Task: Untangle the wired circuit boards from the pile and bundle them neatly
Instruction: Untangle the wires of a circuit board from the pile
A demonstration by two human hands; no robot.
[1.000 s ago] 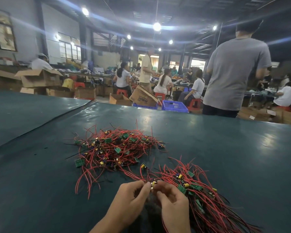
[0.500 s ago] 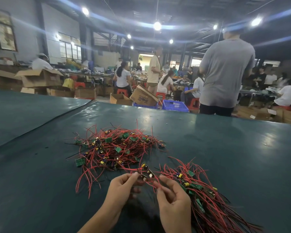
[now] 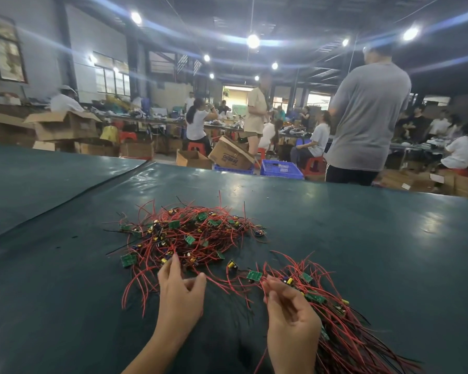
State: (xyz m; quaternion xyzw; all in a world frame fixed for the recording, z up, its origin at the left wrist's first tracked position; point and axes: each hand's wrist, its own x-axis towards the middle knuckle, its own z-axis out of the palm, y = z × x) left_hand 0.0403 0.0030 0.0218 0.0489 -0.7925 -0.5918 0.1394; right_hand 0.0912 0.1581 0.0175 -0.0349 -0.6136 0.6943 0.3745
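Note:
A tangled pile of small green circuit boards with red wires [image 3: 189,236] lies mid-table on the dark green table cover [image 3: 362,252]. To its right, a sorted bundle of wired boards [image 3: 333,319] fans out toward the near right. My left hand [image 3: 180,295] reaches into the pile's near edge, its index finger stretched onto the wires and its thumb spread, with nothing visibly held. My right hand [image 3: 289,317] has curled fingers that pinch the red wires of one board [image 3: 254,275] at the bundle's left end.
A seam in the table cover [image 3: 97,184] runs diagonally at the left. Beyond the far edge stand a person in a grey shirt [image 3: 368,117], a blue crate [image 3: 280,168] and cardboard boxes [image 3: 230,155]. Other workers sit at distant tables.
My hands were together at the near middle, working on one board. They have since parted: the left moved out to the pile, and the right shifted right to the bundle with the wires.

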